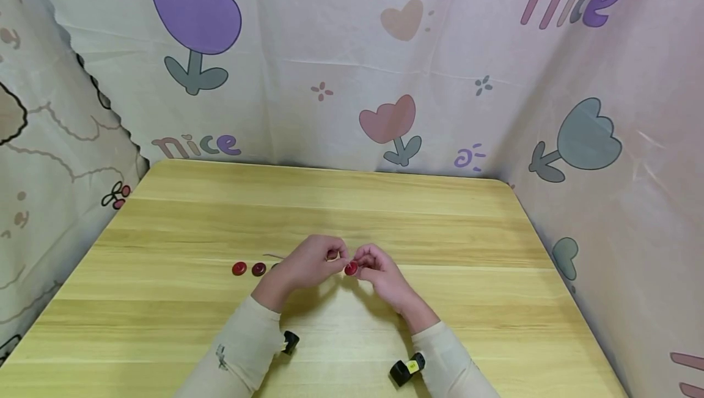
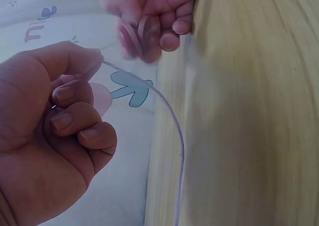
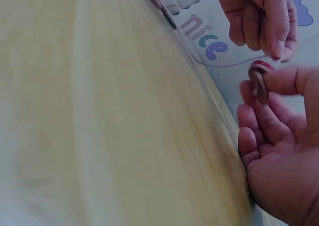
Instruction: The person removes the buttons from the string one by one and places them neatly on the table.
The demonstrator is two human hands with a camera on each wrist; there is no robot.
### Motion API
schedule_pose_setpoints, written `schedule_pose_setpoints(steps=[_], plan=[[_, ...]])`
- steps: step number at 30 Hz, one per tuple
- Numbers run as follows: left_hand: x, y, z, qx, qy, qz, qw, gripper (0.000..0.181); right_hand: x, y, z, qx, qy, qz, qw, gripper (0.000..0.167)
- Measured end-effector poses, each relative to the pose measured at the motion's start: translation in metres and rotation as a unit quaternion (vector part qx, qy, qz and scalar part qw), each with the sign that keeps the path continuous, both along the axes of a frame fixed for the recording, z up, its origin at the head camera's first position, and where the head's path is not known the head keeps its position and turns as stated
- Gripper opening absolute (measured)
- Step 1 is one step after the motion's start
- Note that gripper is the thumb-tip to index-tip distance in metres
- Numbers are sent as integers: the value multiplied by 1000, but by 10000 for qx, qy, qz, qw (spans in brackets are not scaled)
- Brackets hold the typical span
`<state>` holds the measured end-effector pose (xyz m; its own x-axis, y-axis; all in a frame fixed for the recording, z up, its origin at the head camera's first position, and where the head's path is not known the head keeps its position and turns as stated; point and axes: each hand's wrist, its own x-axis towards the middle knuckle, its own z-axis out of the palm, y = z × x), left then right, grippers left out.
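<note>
Over the middle of the table, my left hand (image 1: 310,261) pinches a thin pale cord (image 2: 172,111) between thumb and index finger; its other fingers are curled. The cord trails down from the fingertips in a long curve. Close beside it, my right hand (image 1: 386,280) pinches a round red button (image 1: 351,269) between thumb and fingers. A second, brownish disc (image 3: 259,89) shows against the red one in the right wrist view. Both are blurred in the left wrist view, and I cannot tell whether the cord runs through them.
On the wooden table (image 1: 467,233), left of my hands, lie a red button (image 1: 239,268) and a dark red button (image 1: 259,269). A third dark one (image 1: 275,266) is mostly hidden by my left wrist. Printed curtains (image 1: 324,31) hang behind the table and along its sides.
</note>
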<state>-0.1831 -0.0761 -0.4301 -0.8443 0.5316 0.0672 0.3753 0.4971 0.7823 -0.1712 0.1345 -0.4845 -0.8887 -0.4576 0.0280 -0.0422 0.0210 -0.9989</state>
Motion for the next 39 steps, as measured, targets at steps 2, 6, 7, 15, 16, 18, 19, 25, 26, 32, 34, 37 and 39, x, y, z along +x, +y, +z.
schedule_pose_setpoints(steps=[2, 6, 7, 15, 16, 18, 19, 25, 26, 32, 34, 37, 39], plan=[[0, 0, -1, 13, -50, -52, 10000, 12, 0, -1, -1, -46, -46, -153, 9999, 17], [1, 1, -2, 31, -90, -121, 9999, 14, 0, -2, -3, 82, 118, -111, 9998, 9], [1, 2, -2, 50, -100, -129, 9999, 14, 0, -2, -4, 146, 169, -80, 9997, 8], [2, 2, -1, 196, -277, -145, 9993, 13, 0, -3, -4, 457, 302, -124, 9984, 11], [2, 1, -1, 204, -310, -127, 9992, 13, 0, -3, -3, 475, 300, -145, 9983, 12], [2, 1, -1, 229, -359, -95, 9990, 13, 0, -4, -2, 510, 308, -164, 9981, 13], [2, 1, -1, 248, -395, -84, 9989, 13, 1, -5, 1, 507, 322, -154, 9981, 14], [3, 0, -1, 384, -571, -45, 9976, 12, 11, -7, 24, 337, 342, -39, 9988, 15], [3, 0, -2, 404, -586, -38, 9975, 12, 11, -7, 25, 284, 328, -34, 9991, 15], [4, 0, -5, 549, -759, -91, 9956, 12, 12, -7, 27, 252, 163, -88, 9995, 16], [4, 0, -6, 594, -821, -119, 9948, 12, 11, -7, 27, 197, 133, -95, 9997, 19], [5, 1, -7, 613, -836, -119, 9945, 12, 11, -6, 26, 107, 153, -118, 9998, 20], [5, 2, -7, 620, -822, -123, 9946, 11, 11, -6, 25, 69, 182, -168, 9997, 19]])
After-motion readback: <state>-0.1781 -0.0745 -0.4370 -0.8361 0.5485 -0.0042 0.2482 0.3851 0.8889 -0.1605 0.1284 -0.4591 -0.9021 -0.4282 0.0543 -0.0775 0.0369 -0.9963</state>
